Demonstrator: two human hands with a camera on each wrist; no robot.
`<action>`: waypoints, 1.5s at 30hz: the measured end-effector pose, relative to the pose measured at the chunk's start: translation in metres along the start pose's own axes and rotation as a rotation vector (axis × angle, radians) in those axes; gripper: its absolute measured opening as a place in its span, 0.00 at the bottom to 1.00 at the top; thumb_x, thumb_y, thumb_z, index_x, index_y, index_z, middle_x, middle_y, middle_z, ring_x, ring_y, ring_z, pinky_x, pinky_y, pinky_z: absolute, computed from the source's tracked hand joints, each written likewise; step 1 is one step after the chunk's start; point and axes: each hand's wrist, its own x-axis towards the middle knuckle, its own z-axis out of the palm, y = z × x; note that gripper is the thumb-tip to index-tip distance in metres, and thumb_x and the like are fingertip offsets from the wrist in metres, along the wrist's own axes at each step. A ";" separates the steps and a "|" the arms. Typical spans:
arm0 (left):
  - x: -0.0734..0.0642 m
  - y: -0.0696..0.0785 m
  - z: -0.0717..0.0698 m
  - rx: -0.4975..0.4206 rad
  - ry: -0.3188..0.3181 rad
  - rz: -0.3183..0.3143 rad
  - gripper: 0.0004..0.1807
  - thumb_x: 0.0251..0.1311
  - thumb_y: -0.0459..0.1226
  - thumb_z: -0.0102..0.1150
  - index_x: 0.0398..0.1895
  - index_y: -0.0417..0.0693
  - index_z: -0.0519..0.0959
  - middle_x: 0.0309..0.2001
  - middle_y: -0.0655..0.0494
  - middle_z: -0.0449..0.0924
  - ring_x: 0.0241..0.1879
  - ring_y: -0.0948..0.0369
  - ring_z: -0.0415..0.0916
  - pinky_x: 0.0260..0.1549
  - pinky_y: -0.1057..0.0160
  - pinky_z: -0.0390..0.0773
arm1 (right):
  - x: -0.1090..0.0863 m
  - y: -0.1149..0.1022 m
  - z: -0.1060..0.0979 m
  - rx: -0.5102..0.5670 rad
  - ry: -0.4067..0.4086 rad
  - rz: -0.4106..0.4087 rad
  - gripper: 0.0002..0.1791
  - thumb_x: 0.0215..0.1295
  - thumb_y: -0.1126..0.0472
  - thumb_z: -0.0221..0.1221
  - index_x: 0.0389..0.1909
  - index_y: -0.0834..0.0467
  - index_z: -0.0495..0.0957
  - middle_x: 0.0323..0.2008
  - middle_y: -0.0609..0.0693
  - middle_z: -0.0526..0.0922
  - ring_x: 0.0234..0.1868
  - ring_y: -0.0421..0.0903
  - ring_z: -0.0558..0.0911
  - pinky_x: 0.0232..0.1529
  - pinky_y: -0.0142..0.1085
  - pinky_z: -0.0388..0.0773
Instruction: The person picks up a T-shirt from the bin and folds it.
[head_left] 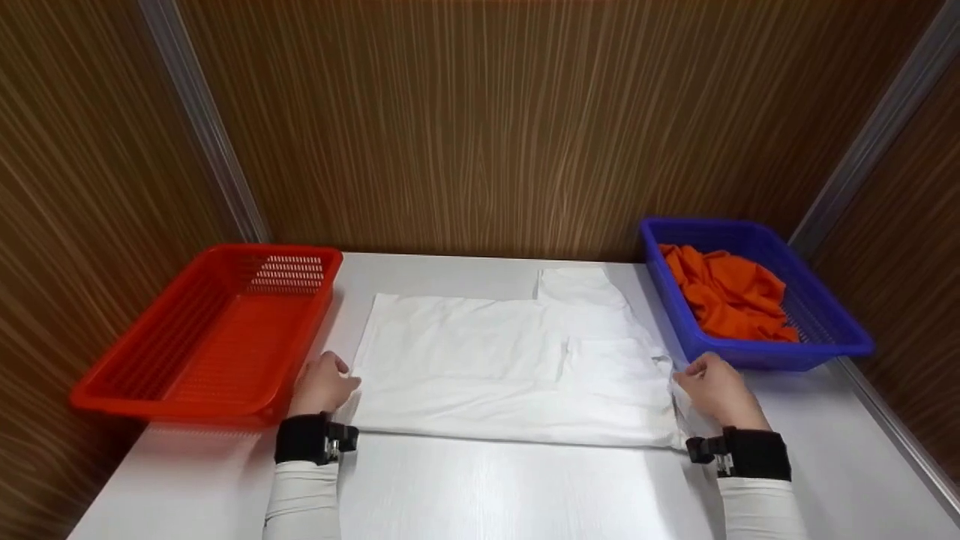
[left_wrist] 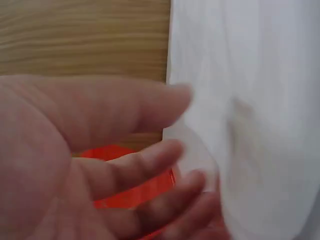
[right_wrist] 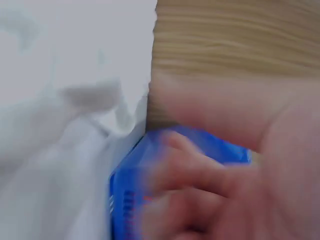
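Black wrist straps (head_left: 301, 439): one on each arm, above pale sleeves (head_left: 302, 499) that the bottom of the head view cuts off.
Left hand (head_left: 324, 384): beside the garment's left side, thumb and fingertips parted; we see nothing pinched between them.
Right hand (head_left: 718, 390): beside the garment's right side, fingers loosely bent, thumb standing off; we make out nothing held.
White garment (head_left: 465, 352): flat in layers mid-tabletop (head_left: 480, 487), its straight front fold facing the near edge, two flaps toward the right, one pointing at the far edge.
Red basket (head_left: 180, 407): along the left edge, close by the left hand.
Blue basket (head_left: 810, 349): at the far right corner, with crumpled orange cloth (head_left: 731, 292) inside.
Wood-grain panel (head_left: 465, 127): upright behind the far edge.
Slip risk: we judge that gripping unequal layers at the two sides could drag the fold askew; the rumpled right side might crease.
Bump risk: both baskets sit near enough that a sideways swing could knock a rim.
Hard to see: blur softens both wrist views, so we cannot tell whether fingertips touch fabric; lower layers stay hidden, and orange cloth covers part of the blue floor.
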 end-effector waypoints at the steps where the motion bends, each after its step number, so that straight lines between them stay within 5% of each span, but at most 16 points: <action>1: 0.001 0.003 0.002 -0.021 0.028 0.026 0.13 0.66 0.37 0.59 0.46 0.35 0.74 0.40 0.37 0.79 0.41 0.46 0.75 0.43 0.51 0.76 | 0.001 -0.005 0.004 0.007 0.054 -0.022 0.20 0.74 0.52 0.58 0.50 0.67 0.73 0.43 0.65 0.81 0.41 0.56 0.79 0.42 0.46 0.76; 4: 0.002 0.009 0.012 -0.076 0.057 0.084 0.10 0.69 0.38 0.56 0.44 0.38 0.76 0.38 0.41 0.80 0.37 0.50 0.76 0.38 0.55 0.74 | 0.005 -0.017 0.022 0.032 0.123 -0.102 0.19 0.74 0.55 0.57 0.54 0.67 0.76 0.49 0.66 0.83 0.46 0.59 0.81 0.50 0.53 0.78; 11: 0.008 0.005 0.030 -0.070 -0.051 0.060 0.09 0.70 0.39 0.55 0.42 0.40 0.78 0.36 0.46 0.81 0.35 0.54 0.73 0.33 0.61 0.70 | 0.010 -0.025 0.053 -0.058 -0.011 -0.267 0.22 0.71 0.62 0.60 0.60 0.70 0.78 0.64 0.74 0.75 0.66 0.71 0.74 0.67 0.63 0.69; 20: 0.011 0.002 0.030 -0.041 -0.023 0.029 0.11 0.68 0.37 0.50 0.34 0.42 0.81 0.31 0.51 0.81 0.34 0.54 0.75 0.35 0.60 0.71 | 0.006 -0.028 0.048 -0.133 -0.075 -0.289 0.20 0.69 0.61 0.61 0.56 0.69 0.82 0.62 0.74 0.77 0.65 0.72 0.75 0.66 0.62 0.70; 23: 0.009 0.002 0.027 -0.020 -0.047 -0.001 0.13 0.68 0.38 0.51 0.27 0.44 0.80 0.23 0.55 0.78 0.27 0.57 0.72 0.28 0.62 0.69 | 0.003 -0.031 0.042 -0.150 -0.095 -0.266 0.17 0.69 0.59 0.61 0.51 0.67 0.85 0.56 0.70 0.84 0.59 0.68 0.81 0.63 0.60 0.74; 26: 0.009 0.003 0.024 -0.008 -0.096 -0.035 0.15 0.68 0.38 0.54 0.22 0.46 0.80 0.16 0.57 0.73 0.20 0.60 0.69 0.23 0.64 0.67 | 0.001 -0.033 0.036 -0.148 -0.131 -0.214 0.13 0.70 0.58 0.61 0.44 0.63 0.87 0.36 0.60 0.89 0.38 0.56 0.85 0.48 0.51 0.81; 30: 0.007 0.003 0.021 -0.021 -0.155 -0.054 0.17 0.65 0.36 0.60 0.16 0.45 0.79 0.12 0.58 0.68 0.16 0.62 0.66 0.21 0.66 0.66 | -0.003 -0.034 0.026 -0.131 -0.195 -0.156 0.12 0.72 0.56 0.59 0.36 0.59 0.86 0.15 0.45 0.75 0.21 0.43 0.72 0.36 0.38 0.70; 34: 0.004 0.004 0.017 -0.054 -0.188 -0.051 0.18 0.60 0.33 0.64 0.11 0.44 0.78 0.11 0.58 0.69 0.15 0.63 0.65 0.19 0.68 0.67 | -0.006 -0.034 0.016 -0.128 -0.239 -0.128 0.14 0.73 0.54 0.58 0.32 0.58 0.85 0.12 0.42 0.66 0.19 0.41 0.68 0.34 0.36 0.66; 41: -0.002 0.011 0.013 -0.026 -0.187 -0.041 0.17 0.56 0.31 0.62 0.09 0.44 0.76 0.10 0.59 0.66 0.14 0.63 0.64 0.18 0.69 0.65 | -0.001 -0.030 0.011 -0.101 -0.176 -0.095 0.16 0.73 0.53 0.58 0.45 0.62 0.86 0.26 0.50 0.82 0.32 0.47 0.79 0.40 0.41 0.75; 45: -0.001 0.022 0.006 -0.012 -0.124 -0.013 0.12 0.66 0.38 0.59 0.29 0.38 0.80 0.22 0.53 0.76 0.25 0.57 0.72 0.28 0.62 0.73 | 0.015 -0.028 0.015 -0.025 -0.032 -0.131 0.19 0.75 0.56 0.55 0.54 0.68 0.82 0.46 0.65 0.87 0.47 0.60 0.84 0.54 0.56 0.79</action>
